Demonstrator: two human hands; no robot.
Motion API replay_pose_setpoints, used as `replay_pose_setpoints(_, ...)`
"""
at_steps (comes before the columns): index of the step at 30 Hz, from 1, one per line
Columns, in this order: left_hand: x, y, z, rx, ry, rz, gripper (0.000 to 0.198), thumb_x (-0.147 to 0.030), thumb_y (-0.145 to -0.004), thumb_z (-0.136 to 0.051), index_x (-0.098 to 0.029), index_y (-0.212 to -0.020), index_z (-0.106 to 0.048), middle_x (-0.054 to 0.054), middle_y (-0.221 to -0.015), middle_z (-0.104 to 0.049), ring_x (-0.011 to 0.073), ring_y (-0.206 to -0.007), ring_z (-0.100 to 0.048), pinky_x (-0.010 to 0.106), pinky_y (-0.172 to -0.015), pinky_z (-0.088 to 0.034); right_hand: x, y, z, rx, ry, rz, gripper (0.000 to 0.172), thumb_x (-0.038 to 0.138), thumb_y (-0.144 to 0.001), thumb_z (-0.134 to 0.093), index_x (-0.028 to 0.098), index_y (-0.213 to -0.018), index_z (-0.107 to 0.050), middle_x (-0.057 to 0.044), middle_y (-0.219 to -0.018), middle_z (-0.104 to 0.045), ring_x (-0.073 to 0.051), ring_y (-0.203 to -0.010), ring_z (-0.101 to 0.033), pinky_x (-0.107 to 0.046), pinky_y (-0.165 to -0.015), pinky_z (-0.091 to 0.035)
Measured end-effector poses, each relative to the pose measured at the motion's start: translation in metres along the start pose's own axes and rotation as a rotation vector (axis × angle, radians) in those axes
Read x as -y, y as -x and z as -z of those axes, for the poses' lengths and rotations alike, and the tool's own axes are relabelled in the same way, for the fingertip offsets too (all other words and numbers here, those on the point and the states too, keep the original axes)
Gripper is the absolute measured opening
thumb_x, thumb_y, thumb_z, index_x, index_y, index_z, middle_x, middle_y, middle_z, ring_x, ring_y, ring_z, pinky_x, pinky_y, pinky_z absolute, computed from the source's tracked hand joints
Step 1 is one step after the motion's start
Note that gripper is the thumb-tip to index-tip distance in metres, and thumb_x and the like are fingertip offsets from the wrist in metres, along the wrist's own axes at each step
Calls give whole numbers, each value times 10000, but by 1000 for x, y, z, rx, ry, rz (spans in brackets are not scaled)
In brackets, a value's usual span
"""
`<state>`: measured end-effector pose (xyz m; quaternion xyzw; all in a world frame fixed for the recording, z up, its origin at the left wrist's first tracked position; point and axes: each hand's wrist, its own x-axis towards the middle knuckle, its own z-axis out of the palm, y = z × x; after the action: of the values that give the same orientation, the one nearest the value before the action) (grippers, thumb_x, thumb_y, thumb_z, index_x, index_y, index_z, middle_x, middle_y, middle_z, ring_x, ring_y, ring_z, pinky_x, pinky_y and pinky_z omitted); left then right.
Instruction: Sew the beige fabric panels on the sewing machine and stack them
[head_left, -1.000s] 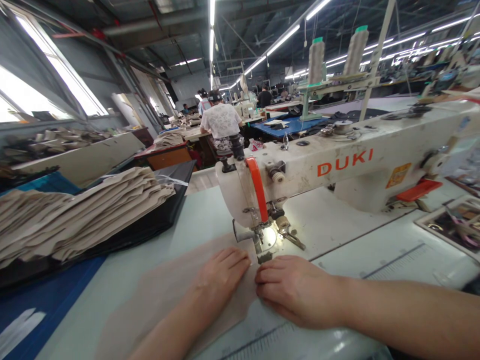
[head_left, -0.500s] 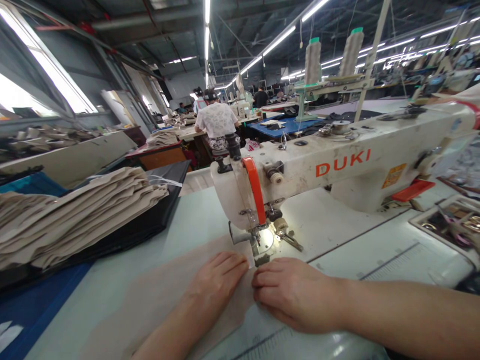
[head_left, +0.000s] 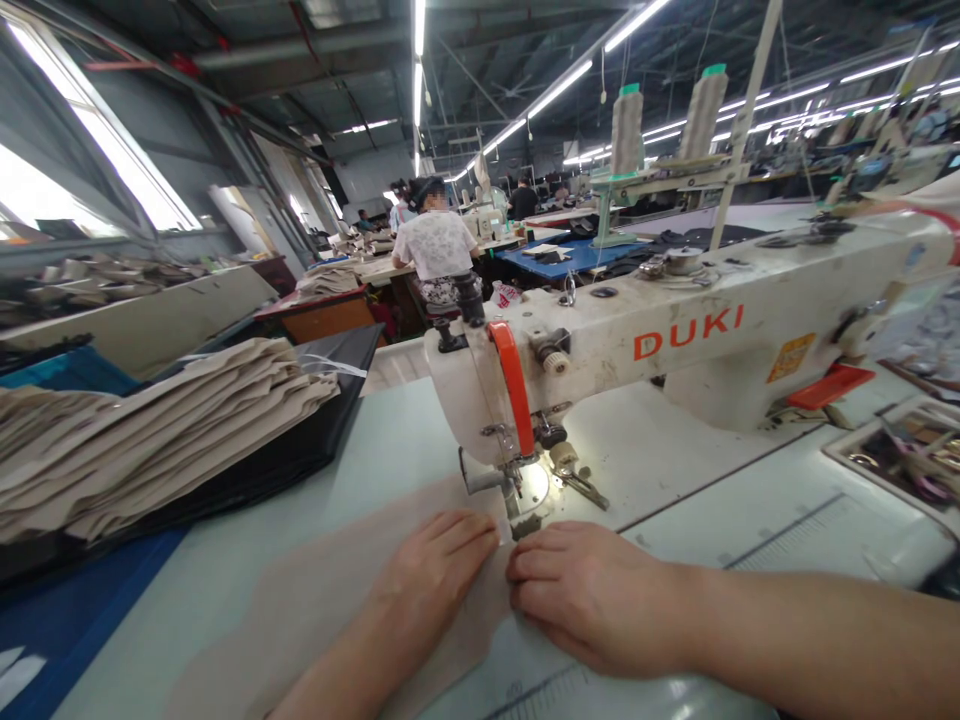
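A thin beige fabric piece [head_left: 330,570] lies flat on the pale table, its right edge just in front of the sewing machine's [head_left: 480,400] lit needle plate. My left hand [head_left: 442,560] rests on the fabric with its fingers pressed together, the fingertips closed at the edge. Facing it, my right hand [head_left: 577,590] has curled fingers gripping the same edge; the thumb is mostly hidden beneath. Both sets of fingertips are close to each other, a short way in front of the needle and presser foot [head_left: 517,475].
A stack of beige cut pieces [head_left: 165,430] lies on black material at the left. To the right is a parts tray [head_left: 900,450] with small tools. Thread cones [head_left: 627,130] stand behind the machine. Further back a person in a white patterned top [head_left: 435,245] sits at another station.
My hands and the fabric keep nearly the same place before the needle. The whole view has shifted very slightly.
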<state>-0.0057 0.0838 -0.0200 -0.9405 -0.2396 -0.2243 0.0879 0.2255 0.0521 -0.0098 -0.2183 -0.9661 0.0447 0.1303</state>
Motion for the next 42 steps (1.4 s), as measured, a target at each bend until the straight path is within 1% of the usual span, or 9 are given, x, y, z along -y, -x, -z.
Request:
replay_pose_setpoints(5, 1, 0, 0, 7, -4, -11, 340, -79, -987, -378, -179, -1034, -700, 56, -998, -753, 166, -934, -691, 303, -882, -593, 1, 1, -1, -11, 0, -2, 157, 225, -956, -522, 161, -900, -654, -51, -938, -697, -199, -920, -599, -308, -871, -470)
replay_pose_setpoints(9, -1, -2, 2, 5, -13, -9, 352, -86, -996, -358, -171, -1000, -700, 59, -965, -752, 171, -898, -696, 304, -836, -603, -5, 0, 3, -13, 3, -5, 153, 197, -936, -526, 160, -880, -663, -59, -917, -701, -199, -896, -605, -303, -865, -469)
replay_pose_setpoints(14, -4, -1, 1, -2, -74, 9, 395, -95, -1011, -312, -176, -963, -695, 41, -949, -752, 173, -860, -709, 298, -816, -604, -13, -7, 6, -88, 31, -173, 186, 170, -952, -508, 158, -936, -692, -62, -872, -700, -206, -852, -612, -328, -818, -470)
replay_pose_setpoints(19, -13, 2, 3, 74, -119, 25, 358, -61, -957, -376, -158, -1038, -710, 84, -1023, -758, 197, -945, -713, 331, -878, -603, -14, -12, 4, -70, 60, -246, 164, 235, -960, -564, 155, -991, -704, -69, -917, -682, -224, -925, -601, -350, -871, -468)
replay_pose_setpoints(23, -27, 5, 8, 96, -82, 157, 338, -127, -953, -426, -163, -1164, -687, 96, -1127, -740, 203, -1084, -679, 342, -979, -562, -13, -13, 4, -48, 82, -246, 163, 243, -962, -578, 154, -974, -715, -73, -927, -676, -220, -933, -595, -347, -889, -462)
replay_pose_setpoints(28, -36, 11, 7, 73, -60, 283, 320, -225, -956, -477, -160, -1199, -676, 109, -1183, -729, 231, -1096, -685, 381, -947, -583, -13, -15, 7, -57, 92, -235, 187, 236, -970, -561, 150, -959, -727, -75, -924, -685, -226, -928, -603, -351, -888, -468)
replay_pose_setpoints(35, -28, 0, -5, 60, -22, 312, 326, -240, -946, -506, -180, -1217, -677, 106, -1210, -724, 229, -1128, -677, 404, -981, -562, -26, -15, 10, -74, 102, -230, 174, 205, -961, -569, 145, -939, -731, -77, -960, -706, -216, -961, -607, -339, -919, -456)
replay_pose_setpoints(39, -24, -10, -10, 48, -21, 274, 328, -235, -956, -492, -124, -1201, -680, 142, -1190, -726, 244, -1127, -676, 407, -980, -561, -32, -14, 10, -80, 124, -258, 200, 199, -969, -550, 128, -948, -736, -96, -979, -704, -225, -964, -608, -344, -924, -452)
replay_pose_setpoints(42, -25, -10, -12, 24, -36, 253, 329, -242, -964, -495, -105, -1199, -679, 153, -1177, -727, 257, -1114, -682, 411, -970, -568, -32, -13, 11, -79, 138, -266, 212, 198, -971, -543, 125, -946, -740, -107, -968, -703, -226, -953, -605, -349, -916, -450)
